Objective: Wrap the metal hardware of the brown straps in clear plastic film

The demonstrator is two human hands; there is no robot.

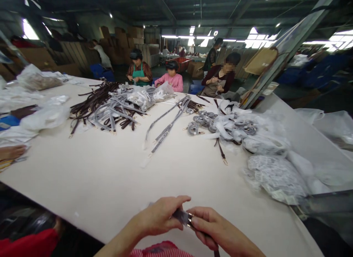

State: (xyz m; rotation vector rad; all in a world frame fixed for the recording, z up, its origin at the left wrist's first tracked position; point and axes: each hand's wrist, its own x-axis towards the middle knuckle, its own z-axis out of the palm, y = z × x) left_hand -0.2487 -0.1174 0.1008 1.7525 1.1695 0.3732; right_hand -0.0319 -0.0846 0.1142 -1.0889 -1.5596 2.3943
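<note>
Several heaps of goods lie across our wide pale desk (110,176), and we take them from left to right. At the far left edge another person's hand (11,152) rests on the desk, near clear plastic bags (45,115) and a dark flat item that we cannot make out. Beyond these, toward the far side, lies a pile of dark brown straps (92,98), and just beside it a tangle of grey straps (116,111) with small metal clips at their ends. Two long grey straps (167,126) run diagonally across the middle of the desk, apart from both piles. To the right of them sit coiled grey straps (202,120), some touching white wrapping, and farther right filled clear bags (275,174) lie near the desk's edge.

At the near edge our left hand (160,216) and our right hand (213,227) meet over one grey strap end (180,215) with a gold metal fitting (189,220). Our left grip is narrow, thumb and fingers pinching the strap; our right grip closes on the fitting and on the dark strap that runs down below it. The strap is held just above the near edge of the desk, well apart from the piles.

Across the desk three people (172,78) sit at work, with cardboard boxes (121,39) stacked behind them.
</note>
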